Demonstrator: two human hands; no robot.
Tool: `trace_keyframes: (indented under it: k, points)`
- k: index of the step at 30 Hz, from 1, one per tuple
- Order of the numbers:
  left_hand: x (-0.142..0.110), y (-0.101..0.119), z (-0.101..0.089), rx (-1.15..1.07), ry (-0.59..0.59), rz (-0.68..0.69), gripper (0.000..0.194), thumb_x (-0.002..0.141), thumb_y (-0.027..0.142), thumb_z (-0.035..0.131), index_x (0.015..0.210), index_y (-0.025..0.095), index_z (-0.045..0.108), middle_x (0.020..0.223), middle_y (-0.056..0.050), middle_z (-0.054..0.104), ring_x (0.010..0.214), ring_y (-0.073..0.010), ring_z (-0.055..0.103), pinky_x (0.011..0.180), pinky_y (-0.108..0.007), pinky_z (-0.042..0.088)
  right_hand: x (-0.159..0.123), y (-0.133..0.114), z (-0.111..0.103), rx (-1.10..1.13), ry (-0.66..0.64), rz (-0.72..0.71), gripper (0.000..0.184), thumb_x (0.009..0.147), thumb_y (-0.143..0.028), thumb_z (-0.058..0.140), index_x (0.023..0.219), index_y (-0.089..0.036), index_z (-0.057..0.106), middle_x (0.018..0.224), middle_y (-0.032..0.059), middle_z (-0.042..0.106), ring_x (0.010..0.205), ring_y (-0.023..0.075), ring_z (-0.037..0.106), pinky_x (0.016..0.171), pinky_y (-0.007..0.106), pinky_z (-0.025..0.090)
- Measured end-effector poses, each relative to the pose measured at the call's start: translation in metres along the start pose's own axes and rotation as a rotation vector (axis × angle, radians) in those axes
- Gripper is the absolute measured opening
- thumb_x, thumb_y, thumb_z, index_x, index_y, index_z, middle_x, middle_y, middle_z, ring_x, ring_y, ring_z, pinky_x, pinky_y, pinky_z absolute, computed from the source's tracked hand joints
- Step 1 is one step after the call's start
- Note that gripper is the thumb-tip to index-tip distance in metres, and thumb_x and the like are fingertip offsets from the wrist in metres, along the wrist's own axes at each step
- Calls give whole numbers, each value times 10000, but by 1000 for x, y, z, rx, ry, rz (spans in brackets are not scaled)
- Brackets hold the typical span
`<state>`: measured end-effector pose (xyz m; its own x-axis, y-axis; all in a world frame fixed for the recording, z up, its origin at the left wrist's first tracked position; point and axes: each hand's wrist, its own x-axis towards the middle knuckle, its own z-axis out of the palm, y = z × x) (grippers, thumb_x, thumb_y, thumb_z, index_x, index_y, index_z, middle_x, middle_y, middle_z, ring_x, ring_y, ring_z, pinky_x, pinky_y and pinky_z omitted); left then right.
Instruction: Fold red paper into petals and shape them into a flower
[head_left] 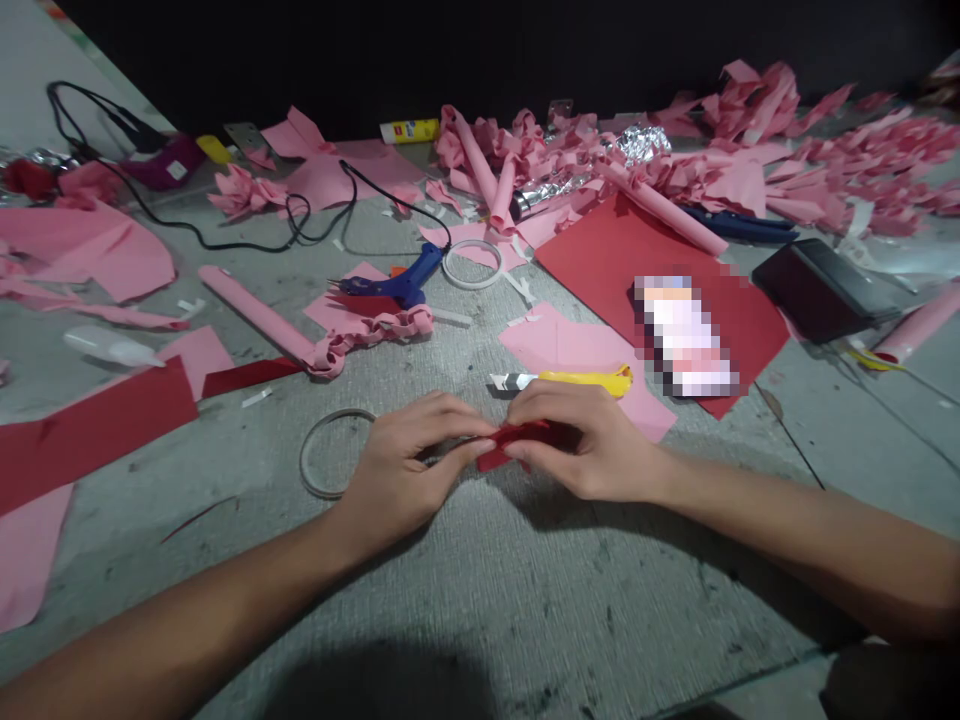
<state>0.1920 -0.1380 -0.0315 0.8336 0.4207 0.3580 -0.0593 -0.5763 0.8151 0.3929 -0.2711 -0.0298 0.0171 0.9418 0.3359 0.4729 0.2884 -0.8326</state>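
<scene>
Both of my hands meet over the grey surface around a small piece of red paper (496, 457), which looks folded. My left hand (420, 455) pinches its left end between thumb and fingers. On the other side my right hand (581, 440) grips the paper with thumb below and fingers curled above, hiding part of it. Just beyond the right hand lies a yellow utility knife (592, 381), its blade end pointing left. A grey ring (304, 460), perhaps a tape roll, is partly covered by my left hand.
Beyond my hands lie a blue glue gun (416, 278) with a black cord, a white tape ring (474, 264), and a large red sheet (592, 270) under a blurred-out device (686, 335). Crumpled pink paper (750, 180) lines the back. Red strips (97, 430) lie left; a black box (814, 290) stands right.
</scene>
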Motion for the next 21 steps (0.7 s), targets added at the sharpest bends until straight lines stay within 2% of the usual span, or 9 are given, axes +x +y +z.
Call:
trace_keyframes:
  k: [7,11,21]
  points:
    - [5,-2,-2,-58,-160,-83,95,1003,170,731,974,225,802,960,-32,812,868,-177,753,816,-322,599,3,1,-4,129,-42,132,100,976,-143,710,918,-156,790,861,37,778,787,144,688,741,285,529]
    - [6,-4,-3,-55,-205,-76,131,1034,152,687,993,211,796,962,-23,809,875,-161,750,821,-295,582,3,0,-4,133,-44,163,106,970,-149,710,910,-150,797,838,34,784,754,138,685,708,273,524]
    - [0,-5,1,78,-139,7,135,1059,175,672,956,197,757,865,-3,783,787,-148,701,760,-292,536,1,-1,0,41,8,-10,132,978,-123,676,913,-153,787,804,33,753,715,132,647,686,279,507]
